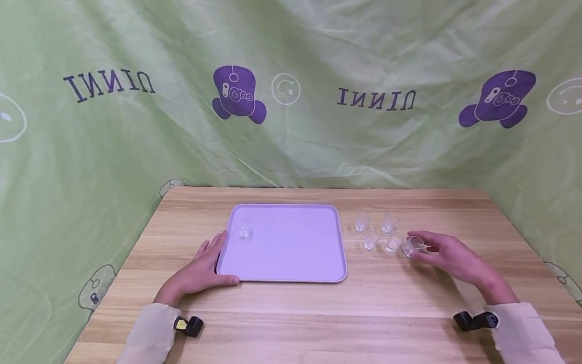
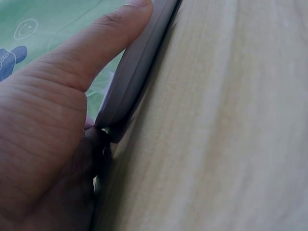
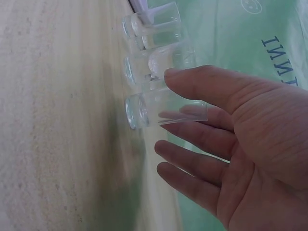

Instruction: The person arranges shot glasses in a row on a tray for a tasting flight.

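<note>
The largest item is a light green cloth [image 1: 291, 151] with purple printed figures and mirrored lettering, hung behind and beside the work surface. Before it stands a table with a pale wood-grain top [image 1: 291, 323].

A lilac rectangular tray with a low raised rim [image 1: 291, 247] lies flat on the table, left of centre. The person's left hand [image 1: 202, 270] spans its near left corner, fingers fairly straight along the side and thumb against the near edge — a placement that would appear to steady it. The hand is not closed round the tray.

The right hand [image 1: 456, 255] has thumb and forefinger about a small, clear, thick-based glass [image 1: 413, 246], apparently a light pinch that keeps it upright; whether its base bears on the table cannot be told.

Four similar clear glasses stand just beside it, right of the tray — a back pair [image 1: 389, 222] and a front pair [image 1: 393, 243]. One lone clear glass [image 1: 244, 231] stands on the tray near its left side.
</note>
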Tool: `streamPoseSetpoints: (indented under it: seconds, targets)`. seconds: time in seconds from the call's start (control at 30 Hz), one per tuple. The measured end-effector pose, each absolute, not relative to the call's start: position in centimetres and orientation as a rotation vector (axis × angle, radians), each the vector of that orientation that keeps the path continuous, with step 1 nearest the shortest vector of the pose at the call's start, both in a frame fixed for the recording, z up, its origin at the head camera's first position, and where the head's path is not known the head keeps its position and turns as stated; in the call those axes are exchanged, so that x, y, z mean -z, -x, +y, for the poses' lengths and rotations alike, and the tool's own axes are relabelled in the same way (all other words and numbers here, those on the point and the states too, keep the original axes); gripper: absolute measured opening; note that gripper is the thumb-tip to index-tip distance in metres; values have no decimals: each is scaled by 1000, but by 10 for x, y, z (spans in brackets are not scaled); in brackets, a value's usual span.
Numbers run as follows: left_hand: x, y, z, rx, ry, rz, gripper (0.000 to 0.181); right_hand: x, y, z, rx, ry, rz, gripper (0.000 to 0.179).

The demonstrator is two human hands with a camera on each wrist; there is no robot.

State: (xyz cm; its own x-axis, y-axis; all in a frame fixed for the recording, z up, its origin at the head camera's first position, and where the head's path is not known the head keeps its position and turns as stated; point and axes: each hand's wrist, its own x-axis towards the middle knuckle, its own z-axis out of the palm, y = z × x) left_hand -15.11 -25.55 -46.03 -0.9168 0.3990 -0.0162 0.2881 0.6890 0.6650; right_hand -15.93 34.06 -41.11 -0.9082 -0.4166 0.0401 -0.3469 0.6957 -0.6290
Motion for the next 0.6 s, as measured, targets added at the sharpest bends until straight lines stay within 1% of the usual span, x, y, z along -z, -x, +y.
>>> streamPoseSetpoints:
  seconds: [0.3, 0.6]
  targets:
    - [460, 151, -255, -1028, -554, 2743, 129, 414, 161, 341, 1011, 578, 2784, 55]
    - [461, 153, -256, -1012, -504, 2730, 132, 418, 163, 342, 1077, 575, 2755, 39]
